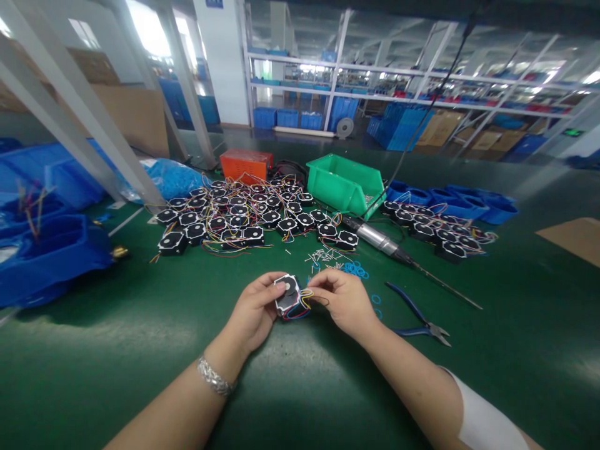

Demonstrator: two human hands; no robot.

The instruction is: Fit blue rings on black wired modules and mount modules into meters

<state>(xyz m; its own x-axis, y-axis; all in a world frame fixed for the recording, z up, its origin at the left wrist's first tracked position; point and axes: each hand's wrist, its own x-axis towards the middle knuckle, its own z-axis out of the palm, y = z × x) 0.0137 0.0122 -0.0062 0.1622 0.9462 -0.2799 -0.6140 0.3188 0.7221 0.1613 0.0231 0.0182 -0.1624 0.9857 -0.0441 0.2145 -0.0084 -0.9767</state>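
Note:
My left hand (255, 309) is closed around a small square black motor (287, 296) with pale corners, its thumb lying across the top face. Coloured wires (305, 295) in yellow, white, red, blue and black come out of the motor's right side. The fingertips of my right hand (344, 303) pinch these wires close to the motor. Just beyond my right hand lie loose screws (325, 255) and a heap of blue rubber rings (356, 270). Blue-handled cutting pliers (424, 325) rest to its right.
Many similar motors (239, 209) are piled behind my hands, with more motors (440, 234) at the right. An electric screwdriver (375, 237) lies across the bench. Beyond are a green bin (328, 181) and an orange box (246, 165). Blue bins (60, 250) stand left.

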